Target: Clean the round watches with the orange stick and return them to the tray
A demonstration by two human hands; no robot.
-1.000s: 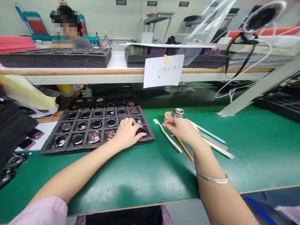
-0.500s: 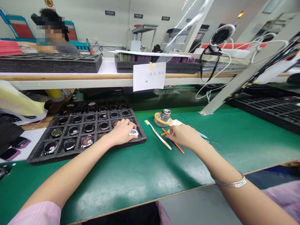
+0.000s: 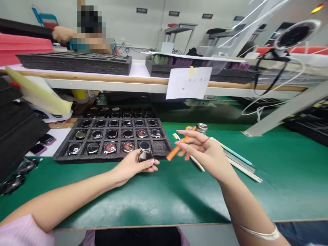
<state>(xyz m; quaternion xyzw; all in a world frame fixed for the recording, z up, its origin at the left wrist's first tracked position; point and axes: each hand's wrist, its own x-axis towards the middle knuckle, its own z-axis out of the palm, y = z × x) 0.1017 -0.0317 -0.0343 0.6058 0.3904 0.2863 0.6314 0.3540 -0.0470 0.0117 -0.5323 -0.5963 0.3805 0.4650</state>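
My left hand (image 3: 137, 163) is closed around a round watch case (image 3: 146, 155), just in front of the black foam tray (image 3: 164, 150). Dark glass shows on the case's upper side. Several more watch cases sit in the tray's compartments, some with red-patterned inner faces. In my right hand (image 3: 208, 153), thumb and fingers pinch a flat orange stick (image 3: 176, 148), its broad end pointing down toward the left. Under that hand lies a white toothbrush (image 3: 198, 164), partly hidden. Behind the fingers stands a small metal-capped bottle (image 3: 201, 127), mostly covered.
Long thin tools (image 3: 241, 164) lie right of my right hand on the green mat (image 3: 164, 198). Loose watch parts (image 3: 15, 181) lie at the left. A shelf (image 3: 115, 85) crosses above the bench, carrying foam trays and a hanging paper (image 3: 188, 83). A person works behind it.
My left hand has lifted a watch case out of the tray's right side and drawn it nearer. My right hand has picked the orange stick up off the mat. The camera view has shifted.
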